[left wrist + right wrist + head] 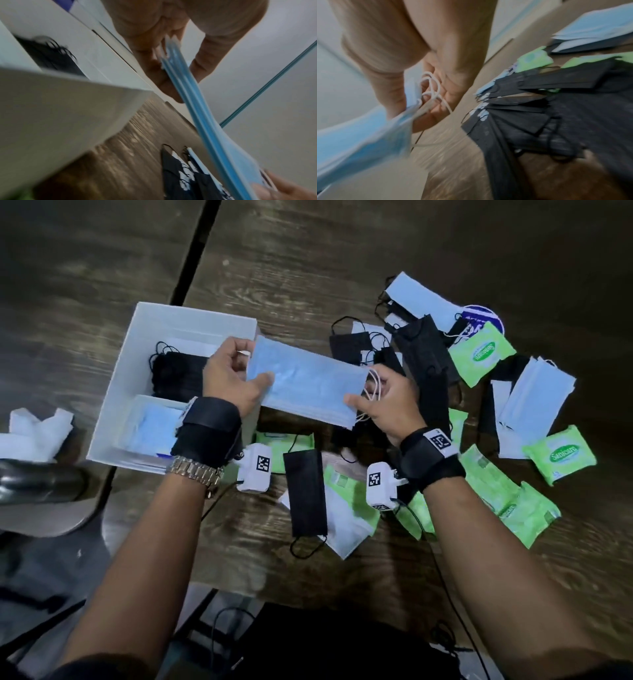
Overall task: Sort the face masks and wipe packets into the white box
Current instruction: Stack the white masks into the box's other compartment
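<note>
Both hands grip one stack of blue face masks (305, 381), held level above the table. Left hand (229, 374) pinches the left end, thumb on top, fingers beneath; right hand (387, 402) clasps the right end with the white ear loops (373, 386) bunched in its fingers. Stack sits just right of the white box (137, 364), partly over its rim. Box holds black masks (178, 374) in the far section, blue masks (154, 426) nearer. Loose black masks (424, 350) and green wipe packets (481, 352) lie scattered on the wooden table (308, 268) to the right.
</note>
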### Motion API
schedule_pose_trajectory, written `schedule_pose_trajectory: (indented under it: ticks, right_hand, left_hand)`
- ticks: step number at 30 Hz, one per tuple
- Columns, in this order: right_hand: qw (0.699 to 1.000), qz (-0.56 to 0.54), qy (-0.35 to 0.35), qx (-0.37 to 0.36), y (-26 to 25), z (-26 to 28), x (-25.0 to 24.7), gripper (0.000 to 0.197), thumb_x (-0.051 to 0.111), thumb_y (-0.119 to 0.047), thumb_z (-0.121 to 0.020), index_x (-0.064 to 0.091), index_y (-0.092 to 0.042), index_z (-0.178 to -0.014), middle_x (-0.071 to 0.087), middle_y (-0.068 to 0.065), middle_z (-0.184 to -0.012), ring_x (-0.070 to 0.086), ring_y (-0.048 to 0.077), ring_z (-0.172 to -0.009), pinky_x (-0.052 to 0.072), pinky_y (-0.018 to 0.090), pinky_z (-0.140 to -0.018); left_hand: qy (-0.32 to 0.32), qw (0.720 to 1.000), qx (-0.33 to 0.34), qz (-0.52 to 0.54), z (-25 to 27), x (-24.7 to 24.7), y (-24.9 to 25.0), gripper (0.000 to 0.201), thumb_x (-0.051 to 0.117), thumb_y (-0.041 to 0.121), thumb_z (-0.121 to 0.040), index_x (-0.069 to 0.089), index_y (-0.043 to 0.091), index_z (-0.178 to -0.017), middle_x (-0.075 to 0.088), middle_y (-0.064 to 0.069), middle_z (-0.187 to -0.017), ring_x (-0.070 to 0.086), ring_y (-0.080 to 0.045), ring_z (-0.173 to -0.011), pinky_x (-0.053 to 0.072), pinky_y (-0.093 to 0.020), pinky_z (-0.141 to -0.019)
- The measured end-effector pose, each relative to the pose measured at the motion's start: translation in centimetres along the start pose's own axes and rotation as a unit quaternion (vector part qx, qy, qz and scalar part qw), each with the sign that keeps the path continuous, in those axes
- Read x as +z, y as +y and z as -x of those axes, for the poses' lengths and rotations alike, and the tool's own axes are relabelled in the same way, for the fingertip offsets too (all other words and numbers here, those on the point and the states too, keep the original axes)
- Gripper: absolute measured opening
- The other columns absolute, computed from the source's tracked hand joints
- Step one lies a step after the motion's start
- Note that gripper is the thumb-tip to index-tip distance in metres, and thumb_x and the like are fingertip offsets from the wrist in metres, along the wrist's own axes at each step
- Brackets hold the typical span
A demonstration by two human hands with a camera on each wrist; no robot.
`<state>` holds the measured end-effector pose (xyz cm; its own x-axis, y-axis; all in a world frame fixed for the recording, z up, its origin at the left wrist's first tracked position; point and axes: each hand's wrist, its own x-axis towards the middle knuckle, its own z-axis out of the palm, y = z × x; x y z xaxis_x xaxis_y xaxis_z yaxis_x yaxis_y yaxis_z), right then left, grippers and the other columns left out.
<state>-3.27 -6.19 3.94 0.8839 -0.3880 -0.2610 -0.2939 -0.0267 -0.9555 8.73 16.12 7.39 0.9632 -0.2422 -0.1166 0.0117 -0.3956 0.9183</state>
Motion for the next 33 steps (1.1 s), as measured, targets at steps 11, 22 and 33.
schedule_pose_trajectory:
  ticks: [11, 22, 33]
  right_hand:
    - [0.949, 0.234, -0.12, -0.173, -3.1, 0.3, 15.0, 0.023, 0.073, -0.005, -0.075, 0.059, -0.014, -0.091, 0.046, -0.01, -0.077, 0.045, 0.007, -0.062, 0.034, 0.027, -0.063]
    - [0.808, 0.518, -0.234, -0.154, -5.5, 0.3, 22.4, 0.017, 0.062, 0.0, -0.087, 0.067, -0.005, -0.102, 0.064, 0.017, -0.1, 0.064, 0.039, -0.088, 0.056, 0.042, -0.077]
    - [0.66, 0.664, -0.309, -0.168, -5.7, 1.3, 25.8, 0.029, 0.048, 0.008, -0.088, 0.032, -0.005, -0.067, 0.063, 0.016, -0.103, 0.063, 0.036, -0.094, 0.035, 0.036, -0.065]
  left_hand:
    - [0.049, 0.969, -0.022, -0.239, 0.5, -12.9, -5.7, 0.015, 0.065, 0.004, -0.08, 0.07, 0.017, -0.085, 0.056, 0.002, -0.076, 0.045, -0.01, -0.057, 0.044, -0.016, -0.058]
    - [-0.001, 0.927, -0.112, -0.357, 0.0, -16.6, -8.2, 0.023, 0.065, -0.001, -0.076, 0.073, 0.011, -0.094, 0.062, -0.006, -0.091, 0.06, -0.025, -0.088, 0.049, -0.027, -0.078]
    - [-0.101, 0.873, -0.137, -0.458, -0.3, -15.5, -10.6, 0.041, 0.072, 0.008, -0.074, 0.065, 0.009, -0.114, 0.06, -0.014, -0.121, 0.058, -0.032, -0.11, 0.048, -0.031, -0.09]
